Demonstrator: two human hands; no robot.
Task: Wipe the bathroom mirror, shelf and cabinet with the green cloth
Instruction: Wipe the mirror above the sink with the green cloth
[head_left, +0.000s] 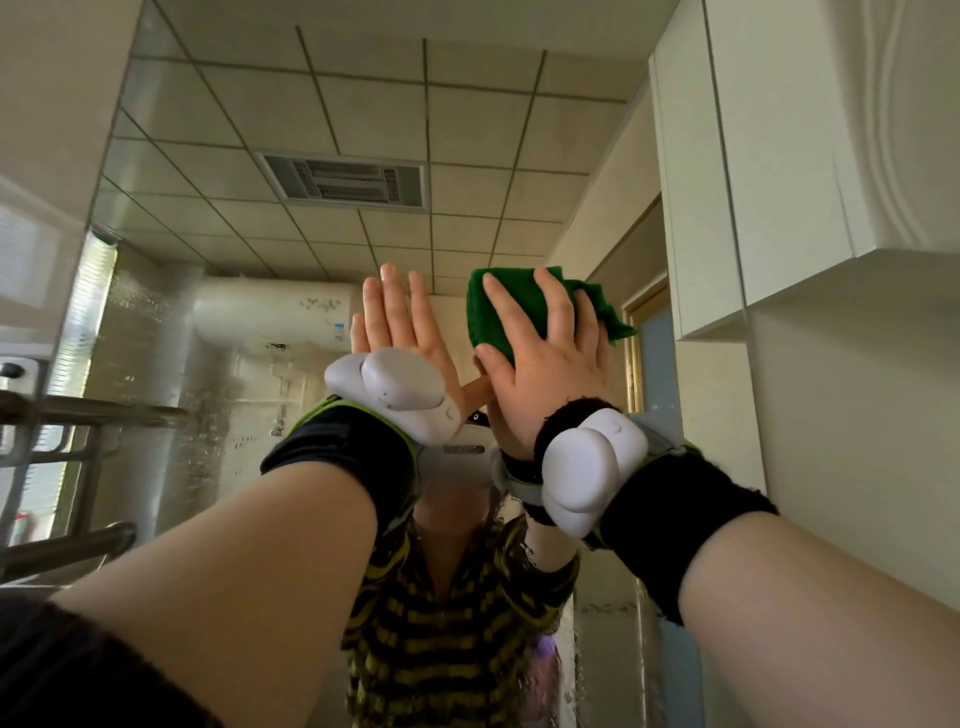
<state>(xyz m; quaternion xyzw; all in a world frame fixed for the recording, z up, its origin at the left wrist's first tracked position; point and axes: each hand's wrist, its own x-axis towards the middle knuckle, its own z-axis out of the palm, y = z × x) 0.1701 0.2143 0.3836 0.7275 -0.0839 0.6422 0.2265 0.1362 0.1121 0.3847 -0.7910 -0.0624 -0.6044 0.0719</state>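
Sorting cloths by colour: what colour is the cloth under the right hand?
Dark green; the cloth shows best in the head view.

Both your bare forearms rise from the lower corners, hands lifted side by side. Your left hand (400, 322) is flat, fingers straight, close together and pointing up. Your right hand (545, 353) lies spread over the green cloth (524, 293), fingers splayed and pressing on it, thumb at its lower edge. The left wristband (337, 447) and right wristband (675, 519), both black, each carry a white pod.
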